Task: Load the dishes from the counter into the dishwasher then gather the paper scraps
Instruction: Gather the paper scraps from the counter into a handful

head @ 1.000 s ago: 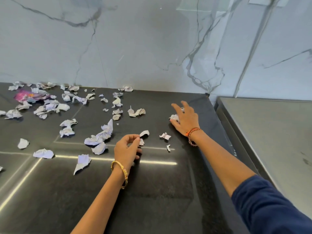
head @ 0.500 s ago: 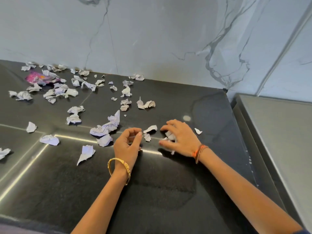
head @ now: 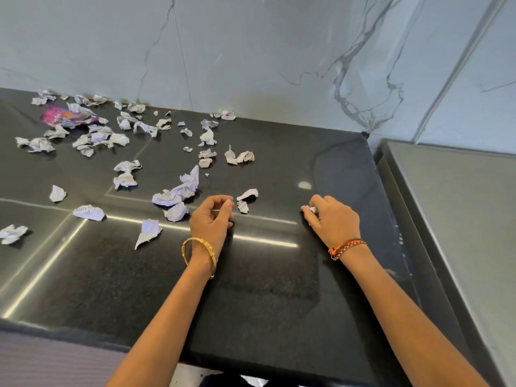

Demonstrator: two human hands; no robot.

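A pink wrapper (head: 57, 116) (crumpled) lies near the marble wall (head: 251, 51).

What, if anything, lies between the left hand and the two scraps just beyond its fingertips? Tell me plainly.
Nothing visible does. The left hand sits on the black counter with only bare surface between its fingertips and the two small paper scraps. The right hand, gripping its own white scraps, is off to the side.

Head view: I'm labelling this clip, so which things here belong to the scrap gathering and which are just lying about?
Job:
paper scraps
scraps in right hand
left hand
right hand
black counter

Lying about:
pink wrapper
grey steel surface
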